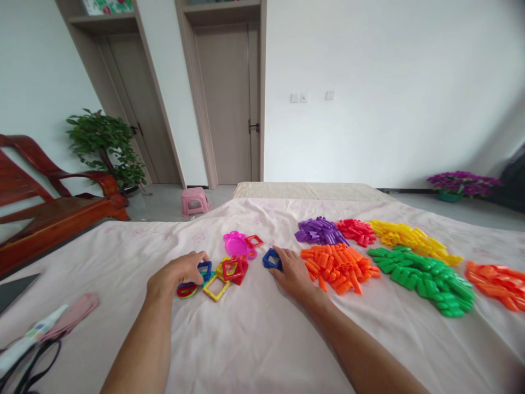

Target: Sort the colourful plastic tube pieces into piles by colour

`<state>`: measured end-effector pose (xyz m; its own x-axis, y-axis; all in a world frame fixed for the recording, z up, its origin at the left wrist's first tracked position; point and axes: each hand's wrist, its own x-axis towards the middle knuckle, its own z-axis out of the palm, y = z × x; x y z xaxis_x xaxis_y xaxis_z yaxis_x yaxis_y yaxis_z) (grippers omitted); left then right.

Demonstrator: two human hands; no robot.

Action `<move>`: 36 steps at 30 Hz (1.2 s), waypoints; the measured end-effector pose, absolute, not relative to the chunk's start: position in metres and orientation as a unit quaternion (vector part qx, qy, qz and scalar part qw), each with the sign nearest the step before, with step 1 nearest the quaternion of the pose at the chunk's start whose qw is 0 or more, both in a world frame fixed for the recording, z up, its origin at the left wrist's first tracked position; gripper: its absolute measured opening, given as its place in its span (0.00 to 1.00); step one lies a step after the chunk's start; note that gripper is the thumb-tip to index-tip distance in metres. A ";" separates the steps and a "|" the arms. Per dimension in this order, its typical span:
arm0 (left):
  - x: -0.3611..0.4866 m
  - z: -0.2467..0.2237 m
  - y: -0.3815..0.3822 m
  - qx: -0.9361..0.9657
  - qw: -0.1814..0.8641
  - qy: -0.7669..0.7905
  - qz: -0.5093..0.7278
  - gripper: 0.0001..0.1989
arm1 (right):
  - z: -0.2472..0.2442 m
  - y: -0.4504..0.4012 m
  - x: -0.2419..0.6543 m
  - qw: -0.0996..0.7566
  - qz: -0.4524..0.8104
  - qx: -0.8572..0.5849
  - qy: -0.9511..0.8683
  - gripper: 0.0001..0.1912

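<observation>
My left hand (186,272) is closed on a blue square frame (204,270) at the left end of a group of coloured frames. Beneath its fingers, a red and green round piece (187,291) partly shows. Just right of that hand lie a yellow square frame (216,288) and a red square frame (233,269), overlapping other pieces. Behind them is a magenta paw-shaped piece (235,245) with a small red frame (255,241) against it. My right hand (290,269) has its fingers closed on blue frames (272,259), left of the orange pieces.
Piles of purple (320,231), red (356,232), yellow (412,239), orange (340,267) and green pieces (426,279) cover the cloth's right side, with more orange (498,283) at the far right. Glasses (33,364), a white tube (35,334) and a pink pouch (76,314) lie front left.
</observation>
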<state>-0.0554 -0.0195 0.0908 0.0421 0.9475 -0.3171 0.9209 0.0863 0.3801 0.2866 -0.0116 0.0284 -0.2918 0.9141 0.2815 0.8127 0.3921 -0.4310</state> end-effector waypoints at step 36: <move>-0.006 0.122 -0.027 0.778 0.197 0.577 0.150 0.31 | 0.029 -0.010 0.291 0.268 0.147 -0.541 -0.783 0.36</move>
